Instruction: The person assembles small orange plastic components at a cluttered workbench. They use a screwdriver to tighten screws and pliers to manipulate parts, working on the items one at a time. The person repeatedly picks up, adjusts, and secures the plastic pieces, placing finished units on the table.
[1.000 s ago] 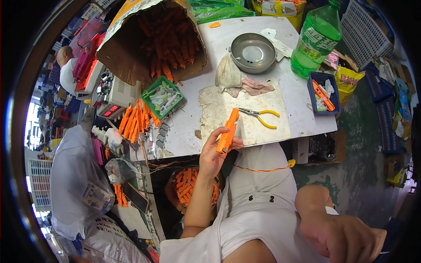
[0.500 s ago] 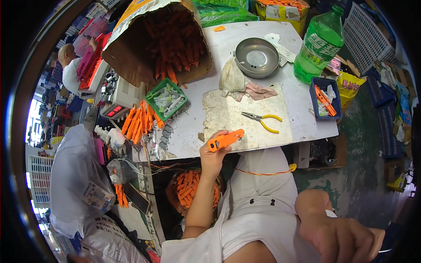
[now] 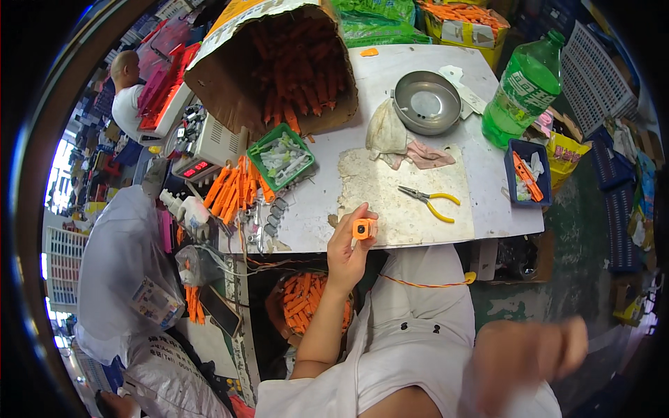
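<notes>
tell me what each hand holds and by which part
Left hand pinches an orange part, end-on, by its sides. Right hand is blurred; a hold cannot be told.

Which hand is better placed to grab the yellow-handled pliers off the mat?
Left, probably. The left hand sits at the table edge beside the pliers, but it holds an orange part. The right hand is low, blurred, and far from the table.

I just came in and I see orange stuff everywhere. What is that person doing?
A person sits at a white table. Their left hand holds a small orange part end-on at the table's near edge. Their right hand is down by their lap, blurred, so whether it holds anything is unclear. Yellow-handled pliers lie untouched on a worn mat. A tipped cardboard box spills more orange parts.
</notes>
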Available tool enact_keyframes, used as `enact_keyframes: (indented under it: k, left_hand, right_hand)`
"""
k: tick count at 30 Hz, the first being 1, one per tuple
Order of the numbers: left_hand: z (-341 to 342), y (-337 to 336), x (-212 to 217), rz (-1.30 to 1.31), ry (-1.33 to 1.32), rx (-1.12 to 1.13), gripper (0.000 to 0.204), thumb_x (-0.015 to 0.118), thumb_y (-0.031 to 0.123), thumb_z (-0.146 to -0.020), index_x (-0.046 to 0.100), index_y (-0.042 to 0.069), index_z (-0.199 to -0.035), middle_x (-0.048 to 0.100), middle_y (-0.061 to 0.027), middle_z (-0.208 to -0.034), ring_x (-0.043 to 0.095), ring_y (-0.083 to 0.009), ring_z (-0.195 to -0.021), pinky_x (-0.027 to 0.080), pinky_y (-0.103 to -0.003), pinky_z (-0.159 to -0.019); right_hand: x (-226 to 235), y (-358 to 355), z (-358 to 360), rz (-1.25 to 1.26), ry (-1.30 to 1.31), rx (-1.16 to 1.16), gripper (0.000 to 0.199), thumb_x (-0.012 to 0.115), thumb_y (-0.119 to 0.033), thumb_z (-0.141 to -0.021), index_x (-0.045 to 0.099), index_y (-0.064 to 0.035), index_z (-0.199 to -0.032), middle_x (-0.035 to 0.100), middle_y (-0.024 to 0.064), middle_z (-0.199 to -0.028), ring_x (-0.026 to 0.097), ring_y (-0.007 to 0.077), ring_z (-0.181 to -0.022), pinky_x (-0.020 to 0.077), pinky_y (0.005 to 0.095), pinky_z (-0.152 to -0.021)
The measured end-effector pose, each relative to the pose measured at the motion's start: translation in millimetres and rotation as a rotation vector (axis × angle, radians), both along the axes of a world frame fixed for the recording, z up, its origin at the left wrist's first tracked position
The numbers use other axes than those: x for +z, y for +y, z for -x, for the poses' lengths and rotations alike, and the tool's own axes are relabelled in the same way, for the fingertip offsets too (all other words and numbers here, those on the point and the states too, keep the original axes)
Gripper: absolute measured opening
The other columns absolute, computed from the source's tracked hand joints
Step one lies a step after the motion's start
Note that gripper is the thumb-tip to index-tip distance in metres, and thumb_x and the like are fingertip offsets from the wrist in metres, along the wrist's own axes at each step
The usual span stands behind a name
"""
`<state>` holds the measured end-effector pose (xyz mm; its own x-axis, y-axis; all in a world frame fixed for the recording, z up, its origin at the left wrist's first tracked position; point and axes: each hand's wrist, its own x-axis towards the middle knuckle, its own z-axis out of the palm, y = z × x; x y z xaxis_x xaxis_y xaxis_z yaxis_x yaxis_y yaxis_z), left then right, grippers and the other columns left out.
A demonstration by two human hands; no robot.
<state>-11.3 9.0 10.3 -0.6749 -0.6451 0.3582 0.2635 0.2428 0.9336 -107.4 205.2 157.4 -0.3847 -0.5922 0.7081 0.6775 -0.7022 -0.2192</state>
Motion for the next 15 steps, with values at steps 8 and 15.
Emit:
enact_keyframes:
  k: [8, 15]
  left_hand:
    - [-9, -4, 17, 0.254, -0.102, -0.007, 0.045, 0.057, 0.025, -0.09, 0.05, 0.001, -0.128, 0.059, -0.0101, -0.096, 0.054, -0.0174, -0.083, 0.043, -0.027, -0.077]
    - [-11, -3, 19, 0.229, -0.092, -0.012, 0.043, 0.054, 0.027, -0.091, 0.052, 0.002, -0.126, 0.058, -0.0107, -0.095, 0.053, -0.0182, -0.081, 0.042, -0.027, -0.075]
  right_hand:
    - [-81, -33, 26, -1.073, 1.022, -1.078, 0.021, 0.065, -0.008, -0.081, 0.067, -0.0055, -0.101, 0.054, 0.0065, -0.067, 0.048, 0.0145, -0.052, 0.038, 0.0261, -0.047]
    - [-77, -35, 32, -0.927, 1.269, -1.338, 0.033, 0.071, -0.005, -0.071, 0.069, -0.0114, -0.103, 0.05, 0.0031, -0.063, 0.05, 0.0159, -0.052, 0.0398, 0.0292, -0.047]
